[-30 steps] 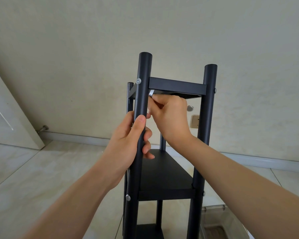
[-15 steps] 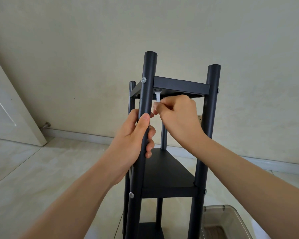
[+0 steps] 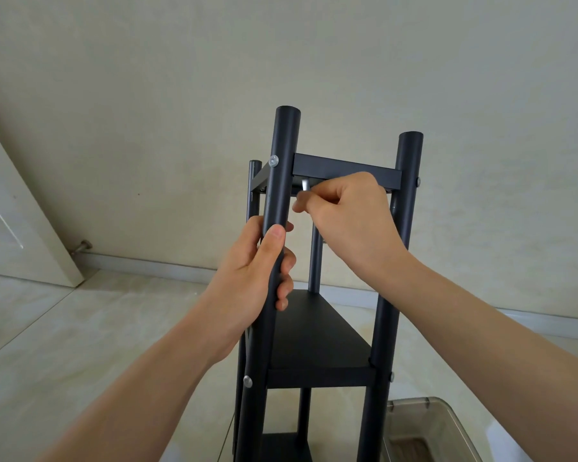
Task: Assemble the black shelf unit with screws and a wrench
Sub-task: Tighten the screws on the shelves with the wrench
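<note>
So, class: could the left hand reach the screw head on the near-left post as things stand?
Probably yes. The left hand grips that post just below the screw, and nothing covers the post between them; it would have to let go and slide up.

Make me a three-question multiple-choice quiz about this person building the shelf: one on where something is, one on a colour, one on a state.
1. Where is the small silver metal wrench?
A. on the floor
B. just under the top black shelf board
C. in the clear plastic bin

2. What colour are the round metal posts?
A. white
B. red
C. black

3. What is the left hand doing?
A. gripping the post
B. lying flat
C. pointing

Answers: B, its tip shows beneath the board above the right hand; C, all are black; A, fingers wrap the front-left post.
</note>
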